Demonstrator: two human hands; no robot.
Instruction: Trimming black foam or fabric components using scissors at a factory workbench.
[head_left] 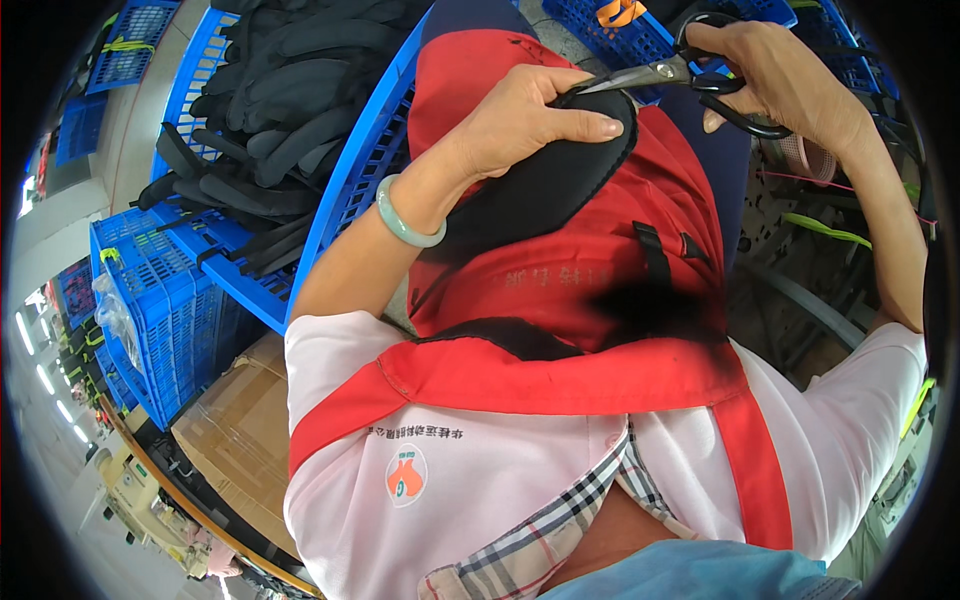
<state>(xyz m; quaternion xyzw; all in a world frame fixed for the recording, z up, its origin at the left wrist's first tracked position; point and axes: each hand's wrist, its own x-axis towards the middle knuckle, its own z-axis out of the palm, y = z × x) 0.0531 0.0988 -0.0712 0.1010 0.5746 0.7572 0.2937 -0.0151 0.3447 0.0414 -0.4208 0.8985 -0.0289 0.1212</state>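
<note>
My left hand [525,122], with a pale green bangle on its wrist, grips a black padded fabric piece [535,195] near its stitched far edge. The thumb presses on top of the piece, which hangs over my red apron [640,225]. My right hand [785,85] holds black-handled scissors [660,75], fingers in the loops. Their metal blades point left and reach the edge of the fabric piece, close to my left fingertips. Whether a thread lies between the blades is too small to tell.
At the left, a blue plastic crate [345,190] is heaped with similar black pieces [290,90]. More blue crates [165,320] and a cardboard box [240,430] stand nearer. Beyond my right hand are further blue baskets [580,30]. A sewing machine [135,490] shows at lower left.
</note>
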